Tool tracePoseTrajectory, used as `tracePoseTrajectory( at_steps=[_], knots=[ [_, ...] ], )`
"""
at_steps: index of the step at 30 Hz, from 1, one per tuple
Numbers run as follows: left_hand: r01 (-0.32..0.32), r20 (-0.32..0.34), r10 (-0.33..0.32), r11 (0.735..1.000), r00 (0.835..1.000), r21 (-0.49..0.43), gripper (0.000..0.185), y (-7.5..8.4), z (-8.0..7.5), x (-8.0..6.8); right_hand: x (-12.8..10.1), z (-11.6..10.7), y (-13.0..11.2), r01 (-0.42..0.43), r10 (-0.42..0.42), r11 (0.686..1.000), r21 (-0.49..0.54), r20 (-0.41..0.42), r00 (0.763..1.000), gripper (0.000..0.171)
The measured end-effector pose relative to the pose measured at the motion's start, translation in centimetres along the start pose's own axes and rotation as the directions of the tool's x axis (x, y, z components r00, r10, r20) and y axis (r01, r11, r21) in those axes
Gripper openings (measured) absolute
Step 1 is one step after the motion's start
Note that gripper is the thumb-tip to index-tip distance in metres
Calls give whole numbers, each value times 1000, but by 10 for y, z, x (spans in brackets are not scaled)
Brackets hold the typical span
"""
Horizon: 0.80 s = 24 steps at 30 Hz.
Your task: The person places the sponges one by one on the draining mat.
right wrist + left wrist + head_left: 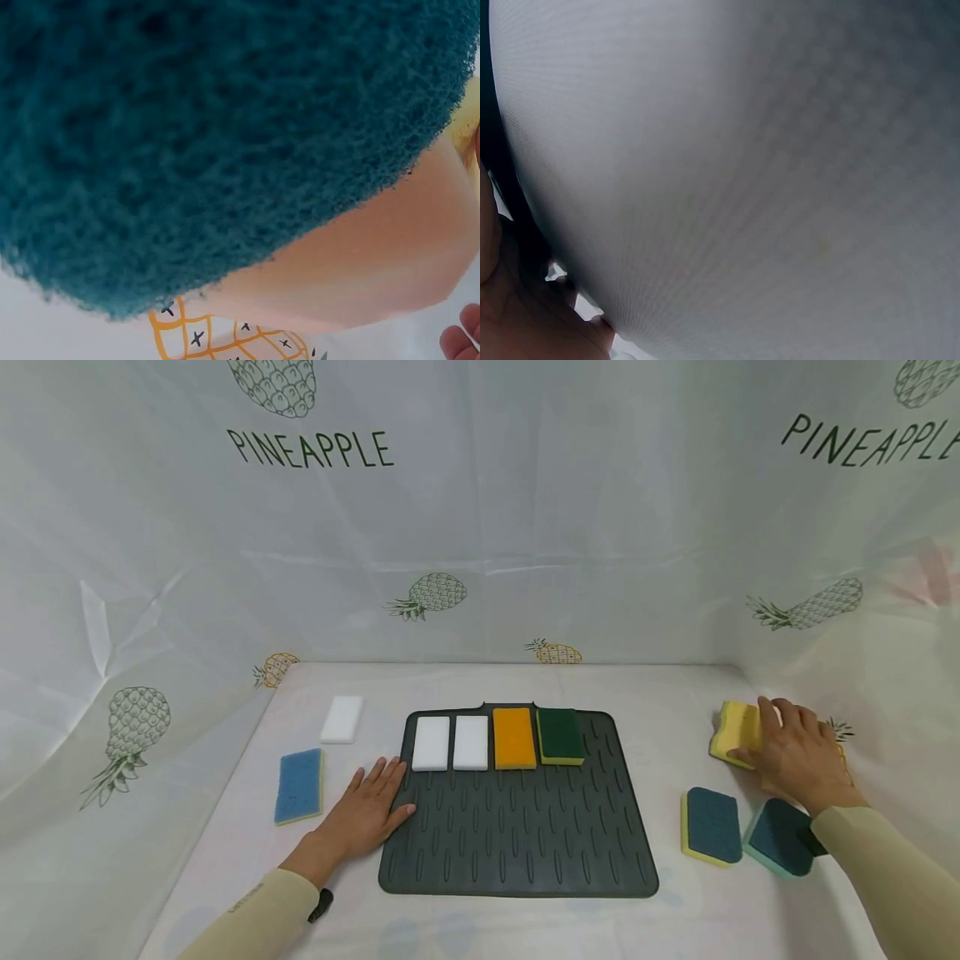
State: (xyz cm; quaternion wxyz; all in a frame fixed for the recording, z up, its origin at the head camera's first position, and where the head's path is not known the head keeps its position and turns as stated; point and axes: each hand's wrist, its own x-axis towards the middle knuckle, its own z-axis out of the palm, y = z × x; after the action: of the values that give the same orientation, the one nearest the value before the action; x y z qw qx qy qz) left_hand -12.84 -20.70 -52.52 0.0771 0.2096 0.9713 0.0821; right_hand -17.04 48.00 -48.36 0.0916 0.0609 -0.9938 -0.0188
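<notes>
Right hand (798,752): lies over the yellow sponge (735,733) at the far right of the table, fingers curled down over its top and near edge, gripping it; the sponge still sits on the cloth.
Left hand (367,810): flat, palm down, fingers spread and straight, holding nothing; fingertips lie on the left edge of the dark grey mat (517,827), the heel of the hand on the white tablecloth (660,693).
Near the right wrist: two teal-topped sponges, one with a yellow base (712,825) just left of the forearm, one with a light green base (780,837) partly under the sleeve; the right wrist view is filled by teal scrub fibre (187,135).
Ahead of the left fingers: a row on the far part of the mat, two white sponges (431,743) (471,742), an orange sponge (514,738), a dark green sponge (560,736), side by side.
Left of the left hand: a blue sponge (299,786) near it, a white sponge off the mat (342,719) beyond.
Left wrist view: blurred pale surface, nothing to tell.
</notes>
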Motion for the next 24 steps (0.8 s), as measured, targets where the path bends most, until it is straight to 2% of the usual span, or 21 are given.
tracePoseTrajectory(
  at_steps=[6,15,24],
  knots=[
    [0,-1,0,1000,1000,-2,78,-1,1,0,1,0,-1,-25,25,1000,-2,29,999,123],
    [-4,-8,4,1000,1000,-3,77,1,-1,0,0,0,-2,-36,36,999,24,19,999,112],
    [-6,-10,7,1000,1000,8,77,0,1,1,-4,3,-7,-13,13,1000,10,-6,1000,123]
  ],
)
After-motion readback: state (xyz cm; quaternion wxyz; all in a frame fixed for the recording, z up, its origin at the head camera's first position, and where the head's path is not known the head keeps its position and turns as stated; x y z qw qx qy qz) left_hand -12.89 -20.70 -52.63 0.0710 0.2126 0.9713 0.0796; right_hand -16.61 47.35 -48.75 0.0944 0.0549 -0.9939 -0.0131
